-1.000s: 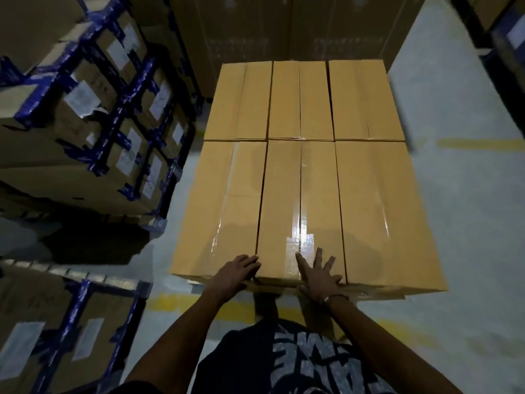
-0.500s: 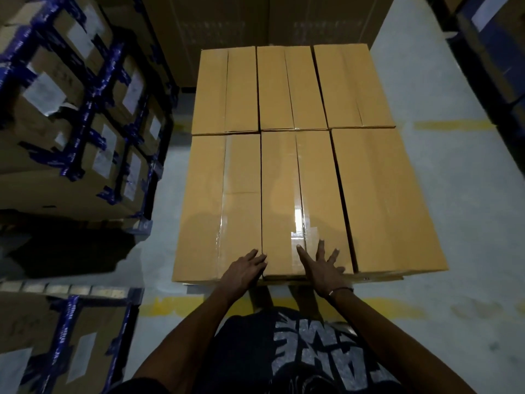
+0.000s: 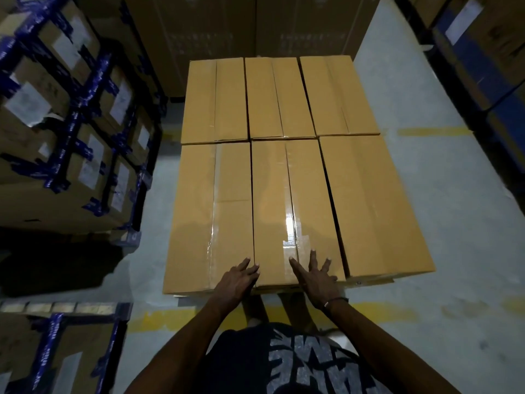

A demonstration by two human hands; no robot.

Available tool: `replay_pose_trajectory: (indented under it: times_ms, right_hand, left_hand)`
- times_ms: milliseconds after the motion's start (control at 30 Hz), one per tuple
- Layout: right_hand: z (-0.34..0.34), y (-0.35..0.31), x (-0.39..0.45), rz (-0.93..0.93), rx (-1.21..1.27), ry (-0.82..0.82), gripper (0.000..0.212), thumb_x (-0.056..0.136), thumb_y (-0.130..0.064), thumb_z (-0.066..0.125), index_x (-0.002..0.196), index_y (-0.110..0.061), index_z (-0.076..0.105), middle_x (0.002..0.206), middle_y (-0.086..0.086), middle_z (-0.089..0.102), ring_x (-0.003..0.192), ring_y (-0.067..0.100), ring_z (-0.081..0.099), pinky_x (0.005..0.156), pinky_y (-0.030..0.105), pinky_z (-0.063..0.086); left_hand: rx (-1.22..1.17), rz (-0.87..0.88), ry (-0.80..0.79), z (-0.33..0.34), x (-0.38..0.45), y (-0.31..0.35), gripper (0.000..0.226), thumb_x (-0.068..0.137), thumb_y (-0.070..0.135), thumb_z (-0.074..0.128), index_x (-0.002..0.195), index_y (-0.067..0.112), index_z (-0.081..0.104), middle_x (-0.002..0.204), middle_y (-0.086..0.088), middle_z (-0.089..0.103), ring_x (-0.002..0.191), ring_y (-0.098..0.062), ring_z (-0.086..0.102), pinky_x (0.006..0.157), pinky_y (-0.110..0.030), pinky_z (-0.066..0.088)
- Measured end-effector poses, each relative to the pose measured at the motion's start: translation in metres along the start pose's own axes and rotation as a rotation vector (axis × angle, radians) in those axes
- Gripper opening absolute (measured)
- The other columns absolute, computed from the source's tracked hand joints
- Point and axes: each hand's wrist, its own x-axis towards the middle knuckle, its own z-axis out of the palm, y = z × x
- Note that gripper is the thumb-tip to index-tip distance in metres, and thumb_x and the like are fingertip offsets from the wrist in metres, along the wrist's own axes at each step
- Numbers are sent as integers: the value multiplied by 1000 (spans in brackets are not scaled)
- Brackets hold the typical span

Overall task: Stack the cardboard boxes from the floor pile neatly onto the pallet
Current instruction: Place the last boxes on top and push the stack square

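Several long tan cardboard boxes lie side by side in two rows, forming a flat stack in front of me. The near middle box (image 3: 281, 200) has shiny tape along its seam. My left hand (image 3: 237, 280) rests with straight fingers on the near end of that box, at its left edge beside the near left box (image 3: 210, 217). My right hand (image 3: 315, 275) presses flat with spread fingers on the same box's near right corner. The near right box (image 3: 372, 203) lies apart by a thin gap. The pallet beneath is hidden.
Stacks of boxes bound with blue tape (image 3: 71, 123) stand at the left, and another (image 3: 56, 351) at the lower left. Tall brown cartons (image 3: 255, 29) rise behind the stack. Dark racking (image 3: 483, 66) lines the right. Grey floor with yellow lines (image 3: 434, 131) lies to the right.
Both hands have stayed on the near end of the middle box, and its near end now sits closer to level with its neighbours. My view has shifted slightly.
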Motion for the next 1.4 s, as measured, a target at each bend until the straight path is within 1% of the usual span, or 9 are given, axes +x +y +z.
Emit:
replay_pose_trajectory:
  times_ms: [167,267,333,433,600,733,933,1267,1400]
  right_hand:
    - [-7,-1,-5,1,5,-42,97,103,-4,47,153,-58,-15,166,18,-27,144,68,-7,104,76,37]
    - [-17,4,-9,-8,45,-46,86,101,-34,58,159,-50,-3,169,16,-16,147,65,1,107,70,38]
    - [-27,9,-10,5,60,-5,88,91,-58,59,160,-44,5,170,13,0,147,57,18,106,61,43]
    - [-39,21,-9,16,110,113,87,85,-72,51,160,-38,21,166,12,20,140,40,37,104,50,46]
    - [-59,63,2,64,261,243,68,98,-57,53,158,-32,33,168,13,17,146,35,33,109,47,43]
    - [-73,120,22,111,276,206,70,99,-52,58,160,-32,30,170,13,11,149,39,27,112,52,41]
    - [-95,170,55,168,345,130,78,96,-53,62,161,-33,23,169,17,10,149,42,27,116,50,38]
    - [-146,242,118,327,506,229,84,95,-43,69,161,-14,27,166,22,19,147,46,30,116,56,33]
    - [-146,271,137,424,526,248,85,92,-45,72,159,-12,31,160,26,28,139,49,38,112,60,40]
  left_hand:
    - [-2,9,14,-1,1,3,53,92,28,74,141,16,57,163,-3,37,152,-30,31,97,-41,54]
    - [-92,2,63,-10,1,5,45,94,53,63,123,18,63,161,-1,39,150,-24,32,93,-40,53]
    - [-90,-2,102,-14,5,4,49,91,66,55,111,22,62,158,1,44,144,-22,37,88,-40,53]
    - [-89,-28,129,-20,14,2,63,89,71,50,129,22,57,159,-2,41,143,-25,37,100,-42,49]
    - [-222,-349,81,-38,33,-18,93,86,80,43,158,24,27,170,-7,14,154,-33,17,117,-61,30]
    - [-293,-586,8,-56,46,-48,106,83,83,52,163,27,12,172,-7,-2,156,-39,5,115,-69,21]
    - [-415,-719,8,-77,63,-82,115,76,87,57,163,31,8,172,-7,-4,155,-42,4,113,-73,24]
    - [-510,-898,145,-116,105,-165,129,65,90,65,163,24,13,171,-13,6,154,-43,12,115,-74,23]
    - [-523,-988,160,-99,109,-207,152,41,110,45,162,21,17,167,-19,18,150,-45,21,114,-68,31]
